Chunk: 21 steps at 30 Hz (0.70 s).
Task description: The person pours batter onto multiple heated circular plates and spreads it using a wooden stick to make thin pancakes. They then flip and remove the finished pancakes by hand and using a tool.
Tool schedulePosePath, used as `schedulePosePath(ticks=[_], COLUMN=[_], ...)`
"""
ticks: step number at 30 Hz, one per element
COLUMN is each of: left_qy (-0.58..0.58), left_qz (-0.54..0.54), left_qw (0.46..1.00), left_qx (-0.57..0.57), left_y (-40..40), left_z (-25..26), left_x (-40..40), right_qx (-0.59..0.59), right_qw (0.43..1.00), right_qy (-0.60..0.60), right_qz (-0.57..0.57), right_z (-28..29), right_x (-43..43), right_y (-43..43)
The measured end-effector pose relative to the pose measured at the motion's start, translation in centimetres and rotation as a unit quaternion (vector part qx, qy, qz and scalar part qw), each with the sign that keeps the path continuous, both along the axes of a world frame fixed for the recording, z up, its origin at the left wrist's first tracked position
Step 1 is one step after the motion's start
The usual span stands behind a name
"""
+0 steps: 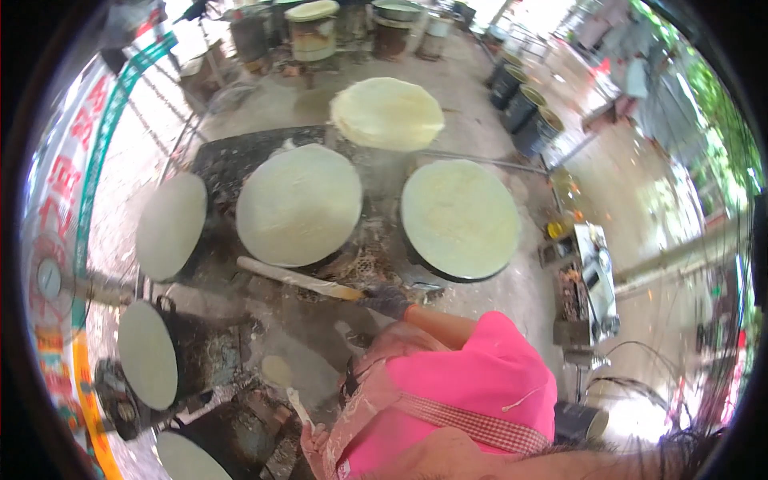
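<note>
My right hand (387, 301), in a dark glove, is closed on the handle end of a long flat wooden spatula (288, 278), whose blade points left below the middle griddle. My bare left hand (315, 441), near the bottom, holds the light handle of a ladle (276, 370) with pale batter in it. Round griddles covered by thin pale sheets stand around me: a middle one (300, 205), a right one (461, 219), a far left one (172, 227) and two lower left ones (148, 355), (189, 459). Above them lies a stack of round pale flatbreads (387, 114).
Buckets (312, 33) stand at the back, and dark bins (534, 129) line the upper right. A small metal table (594, 276) with items is at the right. A printed banner (66, 198) runs along the left side. Cables hang at the right.
</note>
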<state>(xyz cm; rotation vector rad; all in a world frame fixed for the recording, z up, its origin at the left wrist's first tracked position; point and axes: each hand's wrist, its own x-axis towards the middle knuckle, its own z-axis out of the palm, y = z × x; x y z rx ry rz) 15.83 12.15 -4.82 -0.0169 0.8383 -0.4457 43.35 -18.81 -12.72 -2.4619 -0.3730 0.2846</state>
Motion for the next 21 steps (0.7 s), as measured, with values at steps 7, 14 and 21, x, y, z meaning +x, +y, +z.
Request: schedulePosePath(ticks=[7,14,21], left_qy=[-0.069,-0.022,-0.04], left_qz=[-0.145,-0.25,-0.253], left_qw=[0.976,0.957,0.947], left_qx=[-0.147,-0.143,-0.192], left_y=[4.8,2.0,-8.8], left_z=[-3.9,-5.3,-1.4], left_x=[5.5,10.0,10.1], right_qx=[0.014,-0.065,-0.252], right_qw=[0.888,0.699,0.805], right_qy=[0.015,-0.022,0.001], right_qz=[-0.46,-0.712,-0.537], right_z=[0.8,4.4,3.9], right_x=[-12.3,-26.7,-34.6], right_y=[-14.1,-23.5,-26.1])
